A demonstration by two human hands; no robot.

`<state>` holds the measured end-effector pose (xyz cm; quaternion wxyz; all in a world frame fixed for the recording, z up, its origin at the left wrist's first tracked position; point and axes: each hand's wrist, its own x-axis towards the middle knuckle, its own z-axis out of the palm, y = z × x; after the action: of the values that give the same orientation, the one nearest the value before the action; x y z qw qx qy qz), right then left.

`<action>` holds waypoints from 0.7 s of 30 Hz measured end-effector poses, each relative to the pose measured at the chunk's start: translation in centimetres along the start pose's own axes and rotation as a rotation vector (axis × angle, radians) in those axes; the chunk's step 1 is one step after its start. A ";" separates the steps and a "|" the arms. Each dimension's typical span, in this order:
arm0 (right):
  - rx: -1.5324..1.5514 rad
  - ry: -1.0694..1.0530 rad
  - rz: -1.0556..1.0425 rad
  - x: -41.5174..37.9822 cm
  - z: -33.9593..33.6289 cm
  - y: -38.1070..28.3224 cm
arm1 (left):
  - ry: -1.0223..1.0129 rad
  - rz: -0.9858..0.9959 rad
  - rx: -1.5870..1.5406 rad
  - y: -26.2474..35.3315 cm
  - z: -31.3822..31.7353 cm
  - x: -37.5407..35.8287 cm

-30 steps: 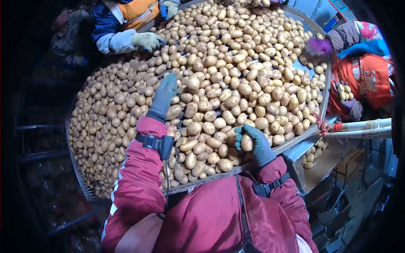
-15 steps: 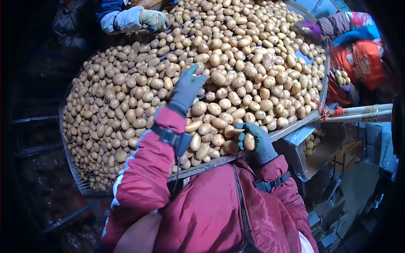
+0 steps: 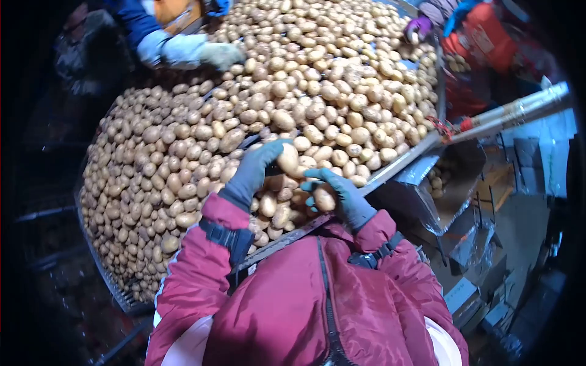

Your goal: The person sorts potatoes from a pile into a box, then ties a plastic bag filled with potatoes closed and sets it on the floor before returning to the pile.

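A wide heap of potatoes [image 3: 201, 131] fills the tray in front of me. My left hand [image 3: 255, 169], in a grey-blue glove, grips a larger potato [image 3: 287, 160] between thumb and fingers, just above the heap. Close to its right, my right hand [image 3: 345, 196], gloved the same way, holds another potato [image 3: 324, 198] by the tray's near edge. Its fingers curl around this potato. Only a small gap separates the two hands.
Across the heap a person's gloved hand [image 3: 223, 56] touches potatoes at the upper left. Another person's purple glove [image 3: 419, 28] is at the upper right. Taped poles [image 3: 510, 114] jut out right of the tray's metal rim [image 3: 403, 160]. Below them stands an open box [image 3: 455, 195].
My left hand, earlier spread over the heap, has come nearer my right hand and closed on a potato. My right hand keeps its potato. The view has shifted.
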<state>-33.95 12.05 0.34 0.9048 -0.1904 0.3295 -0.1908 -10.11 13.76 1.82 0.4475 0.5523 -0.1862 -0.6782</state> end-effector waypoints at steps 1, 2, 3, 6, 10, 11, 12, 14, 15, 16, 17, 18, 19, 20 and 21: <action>-0.006 0.031 0.025 -0.2 0.2 0.2 | -0.033 -0.134 0.103 -0.5 1.2 -1.1; -0.012 0.069 0.046 -0.5 0.2 0.4 | -0.184 0.158 0.426 -3.0 1.6 -1.0; -0.027 0.123 0.064 -0.8 0.2 0.4 | -0.142 0.212 0.507 -3.4 3.5 -1.9; -0.067 0.173 0.001 -3.2 -0.7 0.2 | -0.190 0.296 0.627 -4.8 5.1 -1.7; 0.022 0.257 -0.105 -7.2 -3.7 -0.5 | -0.195 0.382 0.677 -3.0 4.0 -2.0; 0.055 0.360 -0.182 -8.9 -3.3 -2.1 | -0.073 0.379 0.635 -2.0 2.8 -2.2; 0.093 0.459 -0.248 -10.8 -3.5 -3.7 | 0.004 0.380 0.472 -1.4 1.2 -2.5; 0.040 0.566 -0.390 -13.7 -11.7 -5.2 | 0.134 0.458 0.564 -0.9 -3.3 -2.2; 0.112 0.529 -0.457 -15.0 -16.5 -6.2 | 0.214 0.413 0.480 -0.2 -3.7 -3.3; 0.203 0.750 -0.637 -15.8 -19.7 -6.7 | 0.222 0.430 0.579 -0.8 -5.7 -3.5; 0.512 0.698 -0.598 -17.9 -21.6 -7.2 | 0.239 0.428 0.773 -0.7 -5.8 -4.2; 0.424 0.881 -0.899 -17.0 -24.8 -5.3 | 0.253 0.428 0.962 -0.9 -5.4 -4.9; 0.457 0.774 -0.717 -17.5 -24.7 -4.6 | 0.226 0.444 1.084 -1.9 -5.1 -5.5; 0.486 0.667 -0.531 -17.8 -24.6 -3.8 | 0.236 0.441 1.083 -2.9 -4.3 -5.9; 0.365 0.494 -0.437 -17.0 -23.7 -2.7 | 0.150 0.536 1.286 -4.1 -3.2 -6.3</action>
<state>-62.49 12.54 -6.35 0.7551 -0.0398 0.4500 -0.4751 -8.84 21.82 1.42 0.1955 0.6878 -0.6489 -0.2601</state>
